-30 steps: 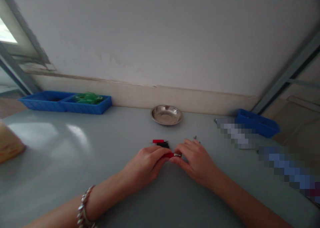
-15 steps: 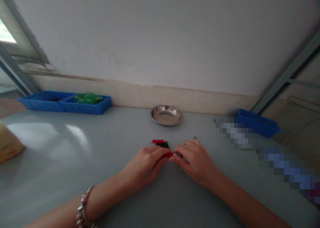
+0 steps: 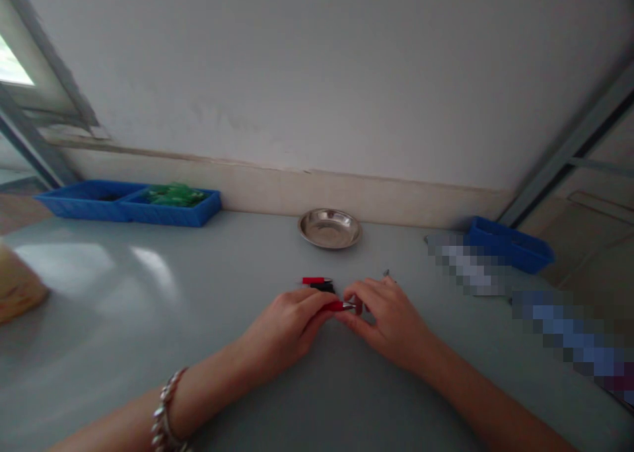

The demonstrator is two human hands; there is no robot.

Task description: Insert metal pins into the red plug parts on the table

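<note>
A small red piece with a metal tip (image 3: 341, 305) sits low over the grey table (image 3: 148, 320), near its middle, pinched between a person's two hands. The left hand (image 3: 287, 330) curls its thumb and forefinger closed around the red end, and the right hand (image 3: 389, 320) closes its fingertips (image 3: 357, 304) on the metal tip, both wrists resting on the table. A silver bracelet (image 3: 166, 409) circles the left wrist. Just beyond the hands lie another red piece (image 3: 316, 280) and a black piece (image 3: 323, 287), side by side and touching. A small metal part (image 3: 386, 273) lies near the right hand's knuckles. Farther back, near the wall, stands a round steel dish (image 3: 329, 228). A blue tray (image 3: 129, 203) holding green items (image 3: 173, 193) sits at far left, and another blue bin (image 3: 510, 244) at far right.
</note>
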